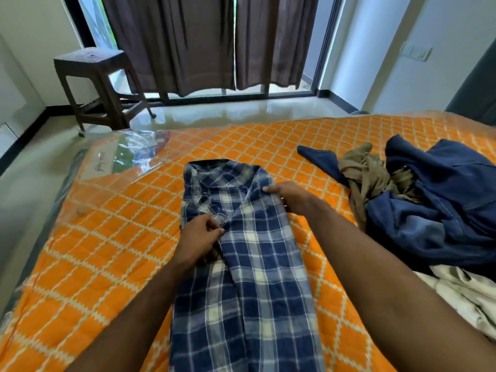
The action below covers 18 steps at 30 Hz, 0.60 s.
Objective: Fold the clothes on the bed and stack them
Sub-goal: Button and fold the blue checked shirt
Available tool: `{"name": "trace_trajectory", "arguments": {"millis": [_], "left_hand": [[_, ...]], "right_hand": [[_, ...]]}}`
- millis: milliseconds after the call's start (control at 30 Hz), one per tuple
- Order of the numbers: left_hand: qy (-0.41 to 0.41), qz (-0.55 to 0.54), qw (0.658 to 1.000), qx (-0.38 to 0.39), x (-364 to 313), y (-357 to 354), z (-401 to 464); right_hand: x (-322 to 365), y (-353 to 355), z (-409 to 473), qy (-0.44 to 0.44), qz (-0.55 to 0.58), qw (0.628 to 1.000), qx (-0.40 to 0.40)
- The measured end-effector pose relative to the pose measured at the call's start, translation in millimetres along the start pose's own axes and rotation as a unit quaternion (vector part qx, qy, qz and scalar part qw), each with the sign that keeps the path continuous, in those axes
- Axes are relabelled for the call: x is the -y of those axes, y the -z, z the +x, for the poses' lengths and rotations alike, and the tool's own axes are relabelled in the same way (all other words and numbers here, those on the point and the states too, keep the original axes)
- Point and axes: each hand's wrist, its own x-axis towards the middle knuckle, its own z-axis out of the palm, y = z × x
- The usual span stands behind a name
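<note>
Right now the blue-and-white plaid button-up shirt (pixel 249 264) lies lengthwise on the bed with the orange diamond-patterned cover (pixel 107 237), collar toward the far edge, its two sides already folded inward into a narrow strip. The left hand (pixel 197 241) pinches a bit of cloth near the middle seam, thumb and fingers (pixel 220 231) curled onto it. The right hand (pixel 284 196) grips the right shoulder edge of the shirt, fingers curled over the fabric.

The folded-in flaps look loose and lightly creased, so a lift by these two small pinches could let the lower part sag and spring open, undoing the narrow fold. A pull harder on one side than the other would likely skew the strip. To the right, near but apart from the shirt, sits an unfolded heap of dark blue denim, olive-brown cloth and white fabric (pixel 418 208); a wide sweep of the right arm could drag it into the work.
</note>
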Motion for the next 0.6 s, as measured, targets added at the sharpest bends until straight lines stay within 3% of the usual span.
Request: {"name": "trace_trajectory", "arguments": {"millis": [67,133,267,400,500,600], "left_hand": [[0.013,-0.005,1.0,0.016,-1,4,0],[0.012,0.015,0.999,0.03,-1,10,0],[0.004,0.113,0.993,0.03,5,24,1],[-0.026,0.223,0.974,-0.008,11,23,0],[-0.034,0.189,0.981,-0.008,7,13,-4],[-0.004,0.067,0.998,0.014,1,3,-6]], "right_hand": [[17,-3,0,0.004,0.025,0.997,0.077],[30,-14,3,0.019,0.052,0.993,0.1],[39,-45,9,0.054,0.064,0.993,0.08],[30,-68,9,0.064,0.048,0.997,-0.007],[18,-65,8,0.062,0.008,0.998,0.031],[9,-57,8,0.074,-0.091,0.99,0.076]]}}
